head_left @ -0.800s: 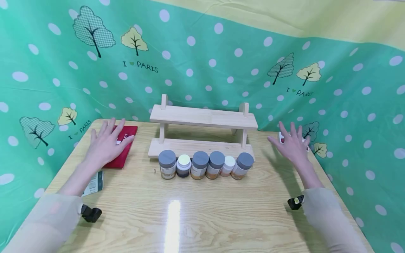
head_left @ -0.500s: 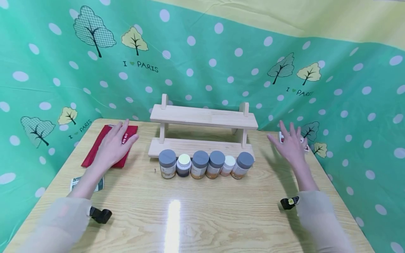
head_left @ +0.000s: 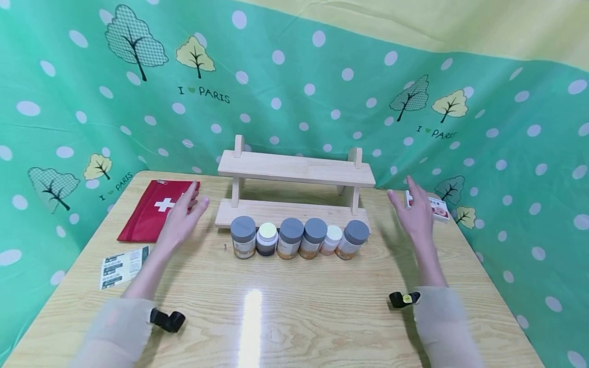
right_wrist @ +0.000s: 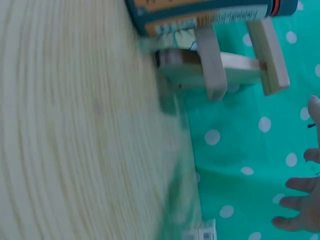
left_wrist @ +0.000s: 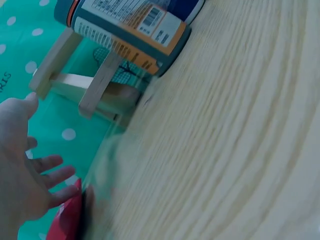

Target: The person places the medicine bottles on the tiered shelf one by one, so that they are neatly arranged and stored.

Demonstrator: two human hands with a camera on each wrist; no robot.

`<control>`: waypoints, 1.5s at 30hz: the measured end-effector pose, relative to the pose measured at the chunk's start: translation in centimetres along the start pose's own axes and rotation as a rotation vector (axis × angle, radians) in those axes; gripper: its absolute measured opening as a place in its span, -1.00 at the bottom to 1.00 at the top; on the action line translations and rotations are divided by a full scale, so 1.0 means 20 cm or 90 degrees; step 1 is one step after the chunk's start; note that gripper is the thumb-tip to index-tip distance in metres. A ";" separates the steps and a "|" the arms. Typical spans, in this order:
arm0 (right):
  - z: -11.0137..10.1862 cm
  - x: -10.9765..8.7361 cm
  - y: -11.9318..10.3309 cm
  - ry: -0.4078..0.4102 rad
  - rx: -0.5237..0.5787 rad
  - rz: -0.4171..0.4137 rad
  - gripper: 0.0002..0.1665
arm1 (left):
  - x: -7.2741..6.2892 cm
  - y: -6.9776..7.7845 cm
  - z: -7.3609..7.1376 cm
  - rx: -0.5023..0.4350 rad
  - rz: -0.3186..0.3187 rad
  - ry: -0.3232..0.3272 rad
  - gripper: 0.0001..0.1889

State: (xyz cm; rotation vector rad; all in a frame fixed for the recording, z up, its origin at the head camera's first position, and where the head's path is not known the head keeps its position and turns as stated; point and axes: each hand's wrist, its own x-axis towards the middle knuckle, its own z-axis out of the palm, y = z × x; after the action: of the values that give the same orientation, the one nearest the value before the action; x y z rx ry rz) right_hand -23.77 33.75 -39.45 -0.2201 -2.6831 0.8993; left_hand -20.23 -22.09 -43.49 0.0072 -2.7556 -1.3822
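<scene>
My left hand is held above the table, fingers extended and holding nothing. It overlaps the right edge of a red first aid pouch with a white cross. On the other side, my right hand also holds nothing, its thumb spread from the fingers. A small white box lies just beyond it, partly hidden. Between the hands, a row of several supplement bottles stands before the shelf, grey-lidded ones like this bottle and smaller white ones like this bottle. The left wrist view shows the left fingers near the pouch.
A two-tier wooden shelf stands at the back of the wooden table. Left of the left forearm lies a flat printed packet. Green dotted cloth hangs behind and at both sides.
Both hands have moved inward, the left one to the right and the right one to the left. More of the pouch, packet and white box now shows. The bottles and shelf stay put.
</scene>
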 end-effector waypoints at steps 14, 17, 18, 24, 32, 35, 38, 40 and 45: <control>0.07 -0.09 -0.09 0.054 0.232 -0.013 -0.31 | 0.00 0.02 0.11 -0.063 -0.043 -0.075 -0.12; 0.08 -0.09 -0.09 0.038 0.243 -0.015 -0.38 | 0.00 0.01 0.12 -0.064 -0.048 -0.092 -0.09; 0.08 -0.09 -0.09 0.036 0.250 -0.019 -0.40 | -0.01 0.01 0.12 -0.065 -0.047 -0.096 -0.09; 0.08 -0.09 -0.11 -0.025 0.315 -0.074 -0.43 | -0.01 0.00 0.13 -0.074 -0.047 -0.106 -0.08; 0.08 -0.10 -0.08 -0.235 0.349 -0.147 -0.45 | -0.02 0.00 0.14 -0.084 -0.049 -0.126 -0.11; 0.08 -0.11 -0.06 -0.314 0.339 -0.172 -0.49 | -0.02 0.00 0.14 -0.079 -0.055 -0.148 -0.12; 0.07 -0.12 -0.05 -0.376 0.333 -0.192 -0.49 | -0.02 -0.01 0.13 -0.077 -0.067 -0.174 -0.12; 0.07 -0.12 -0.05 -0.411 0.332 -0.208 -0.47 | -0.02 -0.01 0.12 -0.081 -0.078 -0.187 -0.12; 0.06 -0.11 -0.04 -0.480 0.336 -0.248 -0.42 | -0.01 -0.03 0.12 -0.092 -0.088 -0.196 -0.10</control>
State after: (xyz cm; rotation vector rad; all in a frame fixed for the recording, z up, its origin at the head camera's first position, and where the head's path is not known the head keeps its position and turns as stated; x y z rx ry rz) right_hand -22.13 31.94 -40.38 0.8847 -2.7737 1.7496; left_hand -20.22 -20.55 -45.36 -0.0258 -2.9373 -1.7515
